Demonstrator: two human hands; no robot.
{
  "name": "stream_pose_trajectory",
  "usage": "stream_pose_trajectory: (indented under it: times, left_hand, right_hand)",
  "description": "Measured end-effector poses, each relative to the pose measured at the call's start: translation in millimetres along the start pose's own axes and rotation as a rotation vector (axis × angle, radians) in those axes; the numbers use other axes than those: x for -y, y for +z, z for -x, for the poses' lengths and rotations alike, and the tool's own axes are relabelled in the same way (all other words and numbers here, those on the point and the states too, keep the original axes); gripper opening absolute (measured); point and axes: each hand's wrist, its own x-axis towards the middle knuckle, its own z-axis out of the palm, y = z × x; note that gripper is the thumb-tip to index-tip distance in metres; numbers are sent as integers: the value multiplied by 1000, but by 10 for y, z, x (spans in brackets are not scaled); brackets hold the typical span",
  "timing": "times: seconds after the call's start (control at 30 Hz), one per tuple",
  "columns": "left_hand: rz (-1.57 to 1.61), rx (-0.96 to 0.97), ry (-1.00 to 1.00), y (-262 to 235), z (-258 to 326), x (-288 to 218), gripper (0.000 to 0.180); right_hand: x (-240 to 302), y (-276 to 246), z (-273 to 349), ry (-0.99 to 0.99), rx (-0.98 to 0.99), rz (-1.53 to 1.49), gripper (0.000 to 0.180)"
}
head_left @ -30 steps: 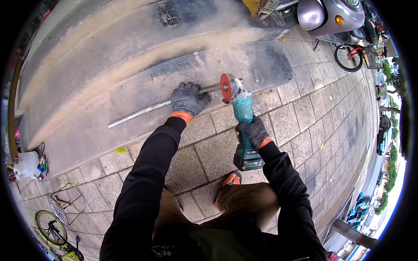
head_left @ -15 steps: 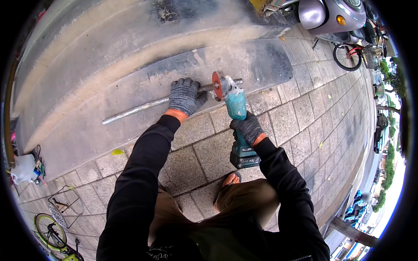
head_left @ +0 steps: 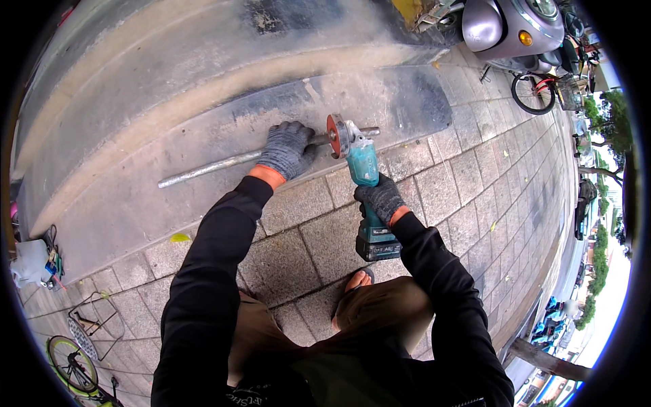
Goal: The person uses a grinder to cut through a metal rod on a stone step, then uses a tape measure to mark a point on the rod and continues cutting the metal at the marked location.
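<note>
Across the far concrete step (head_left: 102, 224) lies a metal pipe (head_left: 207, 168), left hand (head_left: 288, 149) clamped on it, right hand (head_left: 381, 198), apart, gripping a grinder (head_left: 364, 164) whose red disc (head_left: 333, 134) sits just rightward, where a slackened hold could, I fear, let the pipe roll and the disc kick.

Pale lettering (head_left: 378, 249) runs across the dark battery (head_left: 366, 252) under my teal angle grinder (head_left: 363, 166). White print (head_left: 251, 400) also shows on the front of my dark top (head_left: 278, 385), too blurred for me to read fully.
</note>
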Motion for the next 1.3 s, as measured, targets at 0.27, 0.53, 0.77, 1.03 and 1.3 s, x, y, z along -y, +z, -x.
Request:
stream_pose_trajectory:
  times: [0.27,0.53,0.77,1.03,1.3]
  left_hand:
    - [-10,33,-17,-198,209,143,41]
    - [8,36,-6,-175,236,164,41]
    - [-6,6,-13,-149,251,153,41]
    - [-19,61,-21,-131,223,167,40]
    - [-9,39,-12,-124,244,169,39]
  right_hand:
    - [-14,102,-18,-16,-30,57,38]
    - [-57,164,-31,-15,-21,31,39]
    - [-38,185,-29,-13,-26,35,38]
    - [-57,185,-51,-23,-17,52,36]
    - [-46,194,-50,-10,-32,75,37]
